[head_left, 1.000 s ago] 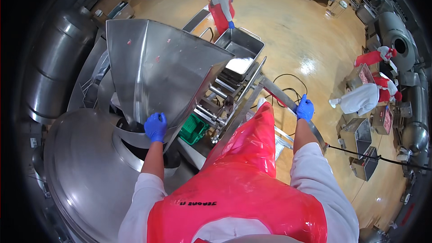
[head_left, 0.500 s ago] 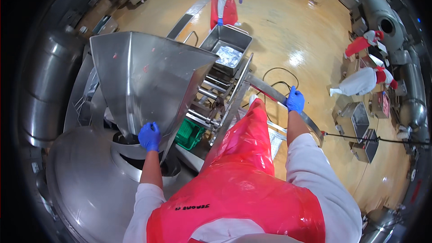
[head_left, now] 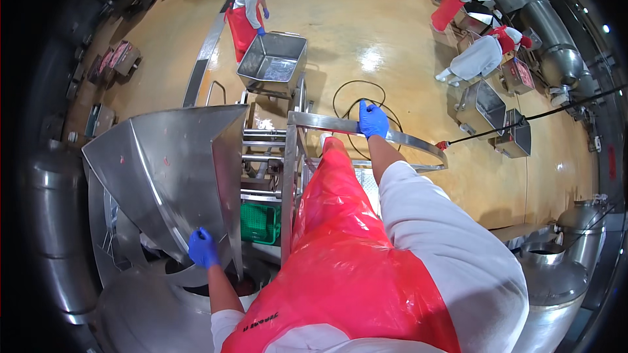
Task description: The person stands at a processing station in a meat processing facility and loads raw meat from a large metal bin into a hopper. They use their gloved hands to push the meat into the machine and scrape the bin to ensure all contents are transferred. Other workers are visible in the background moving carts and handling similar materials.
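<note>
Chute at gloved left hand, right hand on metal railing

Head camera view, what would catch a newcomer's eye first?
The wearer's glossy red apron fills the lower middle, with a big steel chute slanting at left. The blue-gloved left hand is at the chute's lower end; the right hand is on a curved steel rail. Near the top, a co-worker in red stands beside a steel tub.

A glossy tan floor spreads wide, a bright glare on its sheen, with a long grey strip set into it. Steel cylindrical vessels line the shadowy right side, where a small white light shines.
</note>
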Available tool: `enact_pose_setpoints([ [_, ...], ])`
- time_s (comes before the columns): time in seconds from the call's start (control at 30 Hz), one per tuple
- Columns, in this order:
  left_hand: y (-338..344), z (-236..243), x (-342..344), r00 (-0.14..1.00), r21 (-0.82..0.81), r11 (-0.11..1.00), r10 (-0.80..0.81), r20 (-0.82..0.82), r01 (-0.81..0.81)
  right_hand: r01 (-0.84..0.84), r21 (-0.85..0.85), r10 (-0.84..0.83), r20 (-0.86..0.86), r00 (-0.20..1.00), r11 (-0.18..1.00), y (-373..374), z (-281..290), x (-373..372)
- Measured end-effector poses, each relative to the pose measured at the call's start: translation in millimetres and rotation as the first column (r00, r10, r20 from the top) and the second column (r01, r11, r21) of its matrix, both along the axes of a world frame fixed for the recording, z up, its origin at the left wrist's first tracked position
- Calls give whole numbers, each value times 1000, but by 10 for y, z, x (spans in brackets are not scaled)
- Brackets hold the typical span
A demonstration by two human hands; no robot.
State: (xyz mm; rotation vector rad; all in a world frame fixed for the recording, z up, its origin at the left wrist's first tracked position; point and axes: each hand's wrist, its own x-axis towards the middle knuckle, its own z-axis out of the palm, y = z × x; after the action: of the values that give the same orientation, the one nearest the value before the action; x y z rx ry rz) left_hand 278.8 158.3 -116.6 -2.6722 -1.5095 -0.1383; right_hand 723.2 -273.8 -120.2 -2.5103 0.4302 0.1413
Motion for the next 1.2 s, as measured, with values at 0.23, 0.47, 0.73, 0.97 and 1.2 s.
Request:
enact_pose_setpoints([
  [0.23,22,-94,-25,1000,16,1000,-1,-27,2,11,-17,-11,-28,1000,1000,-46,-14,23],
  [0.47,-21,-92,-18,1000,-14,1000,-5,-14,5,33,10,-34,53,998,999,-84,-40,1],
  [0.73,-98,-79,-2,1000,-5,1000,-13,27,13,30,-31,-29,33,999,999,-94,61,-8],
  [0.97,-122,-86,4,999,-3,1000,-13,36,13,32,-20,-31,24,999,999,-118,71,-17],
  [1.2,-141,-138,-21,998,16,1000,-25,51,24,18,-28,-17,20,1000,999,-156,46,-21],
])
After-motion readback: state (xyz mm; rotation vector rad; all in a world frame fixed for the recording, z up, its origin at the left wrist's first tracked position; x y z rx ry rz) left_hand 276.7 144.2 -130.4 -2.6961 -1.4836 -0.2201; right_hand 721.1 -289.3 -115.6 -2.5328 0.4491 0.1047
